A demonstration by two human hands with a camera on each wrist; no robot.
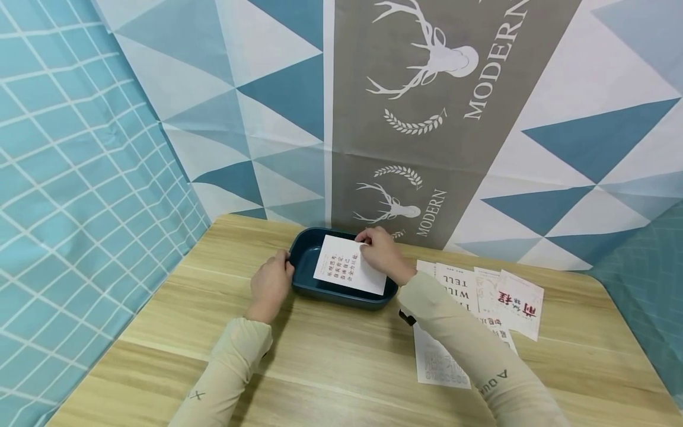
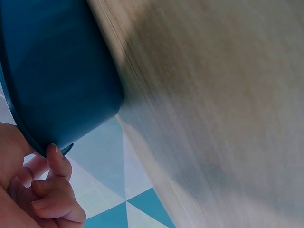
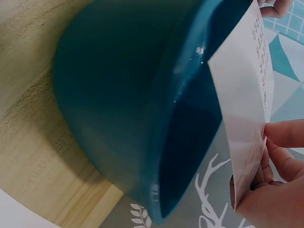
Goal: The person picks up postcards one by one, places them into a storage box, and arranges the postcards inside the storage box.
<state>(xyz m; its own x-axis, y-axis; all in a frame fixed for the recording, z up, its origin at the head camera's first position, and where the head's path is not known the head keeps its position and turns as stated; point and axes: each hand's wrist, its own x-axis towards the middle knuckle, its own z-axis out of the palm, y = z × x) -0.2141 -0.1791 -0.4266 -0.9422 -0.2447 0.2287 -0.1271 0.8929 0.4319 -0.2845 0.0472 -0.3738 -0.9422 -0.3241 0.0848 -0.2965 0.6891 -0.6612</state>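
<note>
A dark blue oblong dish (image 1: 306, 264) stands on the wooden table near its back edge. My left hand (image 1: 272, 281) grips the dish's left end; in the left wrist view its fingers (image 2: 59, 164) pinch the rim. Between the thumb and fingers of my right hand (image 1: 381, 252) is a white card (image 1: 341, 270) printed with Chinese characters. The card lies over the dish's opening and hides much of its inside. In the right wrist view the card (image 3: 242, 85) is tilted and partly within the rim.
To the right, several printed cards (image 1: 443, 362) lie overlapping on the table (image 1: 331, 367), partly under my right forearm. One card (image 1: 523, 305) has red characters. A patterned cloth (image 1: 288, 107) hangs right behind the table, and a blue gridded cloth (image 1: 69, 196) hangs at the left.
</note>
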